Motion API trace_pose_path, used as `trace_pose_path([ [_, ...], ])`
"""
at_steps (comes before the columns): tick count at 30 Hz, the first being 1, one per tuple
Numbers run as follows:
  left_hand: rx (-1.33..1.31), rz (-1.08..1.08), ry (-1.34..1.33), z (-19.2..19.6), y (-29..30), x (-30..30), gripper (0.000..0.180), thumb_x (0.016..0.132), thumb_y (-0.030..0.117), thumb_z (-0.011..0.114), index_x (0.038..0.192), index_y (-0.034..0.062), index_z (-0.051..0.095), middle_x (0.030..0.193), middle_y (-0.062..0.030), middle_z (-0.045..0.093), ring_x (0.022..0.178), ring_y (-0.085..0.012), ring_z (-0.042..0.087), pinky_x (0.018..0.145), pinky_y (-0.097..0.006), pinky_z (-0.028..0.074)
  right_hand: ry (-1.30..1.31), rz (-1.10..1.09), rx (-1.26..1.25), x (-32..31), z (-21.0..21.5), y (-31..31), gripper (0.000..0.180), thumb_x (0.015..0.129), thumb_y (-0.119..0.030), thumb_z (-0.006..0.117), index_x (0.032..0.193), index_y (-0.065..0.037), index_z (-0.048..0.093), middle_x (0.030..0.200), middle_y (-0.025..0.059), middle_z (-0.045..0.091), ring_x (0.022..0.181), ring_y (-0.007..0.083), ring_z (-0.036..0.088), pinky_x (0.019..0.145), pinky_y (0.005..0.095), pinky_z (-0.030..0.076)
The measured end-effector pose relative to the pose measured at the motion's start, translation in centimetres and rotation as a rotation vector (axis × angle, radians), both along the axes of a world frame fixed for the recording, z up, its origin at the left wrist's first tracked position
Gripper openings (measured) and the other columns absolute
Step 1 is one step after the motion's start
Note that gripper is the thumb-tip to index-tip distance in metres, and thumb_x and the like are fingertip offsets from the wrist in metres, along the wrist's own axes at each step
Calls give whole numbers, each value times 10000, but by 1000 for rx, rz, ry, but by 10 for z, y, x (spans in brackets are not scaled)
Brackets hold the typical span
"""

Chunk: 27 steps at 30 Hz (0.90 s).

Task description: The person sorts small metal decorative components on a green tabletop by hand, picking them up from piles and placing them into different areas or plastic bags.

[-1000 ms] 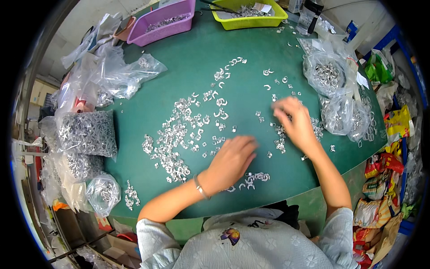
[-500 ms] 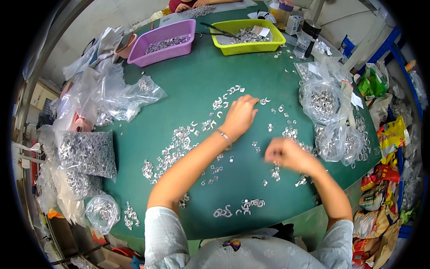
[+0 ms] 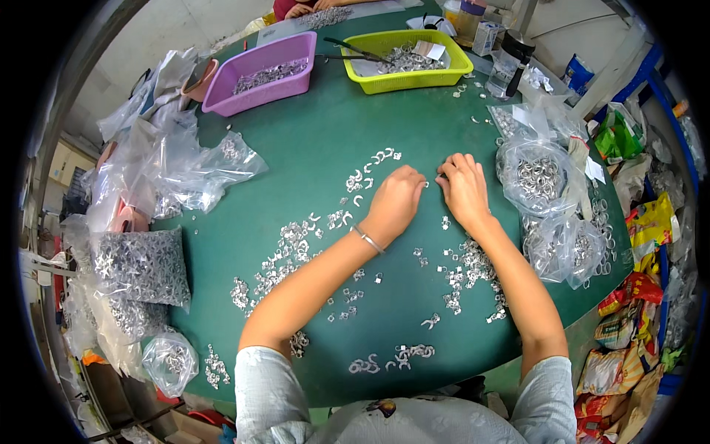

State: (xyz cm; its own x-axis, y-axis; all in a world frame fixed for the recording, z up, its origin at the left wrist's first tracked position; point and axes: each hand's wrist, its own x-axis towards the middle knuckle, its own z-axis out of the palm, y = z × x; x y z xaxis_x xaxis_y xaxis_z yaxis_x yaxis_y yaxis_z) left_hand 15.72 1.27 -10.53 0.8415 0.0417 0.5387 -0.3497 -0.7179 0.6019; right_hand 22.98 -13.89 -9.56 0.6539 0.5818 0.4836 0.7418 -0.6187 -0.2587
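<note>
My left hand (image 3: pixel 398 201), a metal bangle on its wrist, is over the middle of the green table. Its thumb and fingers pinch a small silvery metal piece (image 3: pixel 427 184). Just right of it is my right hand (image 3: pixel 464 194), fingers bent and thumb tip drawn in; what they hold, if anything, is hidden. Left of my left hand lie loose C-shaped metal pieces (image 3: pixel 355 180) and a long scatter of small metal parts (image 3: pixel 292 240). Another heap of small parts (image 3: pixel 473 268) lies beside my right forearm. Nearer me is a row of joined pieces (image 3: pixel 399 357).
A purple basket (image 3: pixel 259 96) and a yellow-green basket (image 3: pixel 407 80), both with metal parts, stand at the far side. Filled plastic bags lie left (image 3: pixel 140 266) and right (image 3: pixel 536 174). A clear bottle (image 3: pixel 504 74) stands far right. Another person's hands (image 3: pixel 314 7) are at the far edge.
My right hand has moved from the lower right up and away from me, beside my left hand. A small linked piece now lies near the table's middle front. My left hand has shifted slightly nearer.
</note>
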Motion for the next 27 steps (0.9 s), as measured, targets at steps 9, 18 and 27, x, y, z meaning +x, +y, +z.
trace_pose_path([
  [9, -163, -340, 426, 41, -7, -115, 118, 857, 9, 597, 956, -13, 657, 846, -156, 639, 729, -271, 642, 658, -333, 509, 110, -17, 93, -16, 19, -34, 64, 782, -65, 662, 815, -20, 631, 815, 119, 610, 843, 306, 561, 741, 405, 434],
  [18, -114, -563, 568, 40, -23, -166, 163, 842, 34, 622, 1000, -5, 624, 976, -137, 606, 877, -301, 613, 764, -369, 502, 6, -92, -164, -33, 7, -30, 63, 788, -39, 634, 817, 12, 613, 842, 138, 610, 882, 304, 569, 770, 406, 434],
  [27, -33, -21, 242, 17, 19, -75, 192, 799, -2, 632, 990, 6, 619, 978, -134, 585, 886, -319, 584, 778, -380, 468, 782, 261, 38, -84, 53, -52, 82, 804, 9, 617, 881, 10, 645, 786, 168, 656, 666, 262, 639, 632, 352, 498],
])
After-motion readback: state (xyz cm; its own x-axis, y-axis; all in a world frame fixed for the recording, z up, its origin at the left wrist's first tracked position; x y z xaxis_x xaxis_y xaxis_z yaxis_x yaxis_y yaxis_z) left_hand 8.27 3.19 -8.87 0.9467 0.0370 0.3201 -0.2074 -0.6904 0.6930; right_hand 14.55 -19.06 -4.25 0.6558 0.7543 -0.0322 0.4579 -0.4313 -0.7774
